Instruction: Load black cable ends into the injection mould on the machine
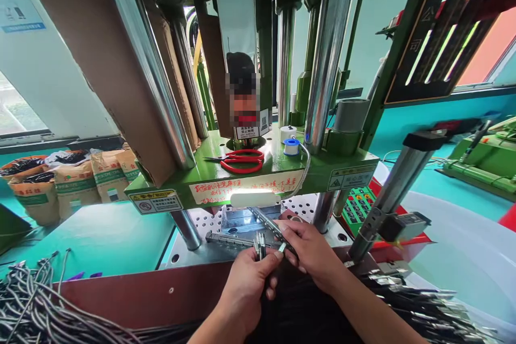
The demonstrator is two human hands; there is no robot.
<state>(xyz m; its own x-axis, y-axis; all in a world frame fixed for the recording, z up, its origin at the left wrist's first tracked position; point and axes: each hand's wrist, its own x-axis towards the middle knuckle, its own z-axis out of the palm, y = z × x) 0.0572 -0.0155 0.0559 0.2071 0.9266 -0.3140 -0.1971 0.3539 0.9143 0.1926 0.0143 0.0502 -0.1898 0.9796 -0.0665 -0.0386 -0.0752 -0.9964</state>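
My left hand (252,285) is closed around a bunch of black cables whose metal ends (260,244) point up. Its thumb and fingertips pinch one light-coloured end beside my right hand. With my right hand (308,250) I grip a dark metal bar (268,224) with slots along it, tilted up to the left toward the press opening. A second similar bar (229,240) lies on the perforated metal plate (189,255), left of the hands. Behind them, a metal block (245,219) sits under the green press.
Red-handled scissors (242,161) and a blue-white tape spool (291,146) lie on the green press platform (161,180). Grey cables (52,301) pile at the left, black cables (427,306) at the right. A button panel (358,207) stands right of the press.
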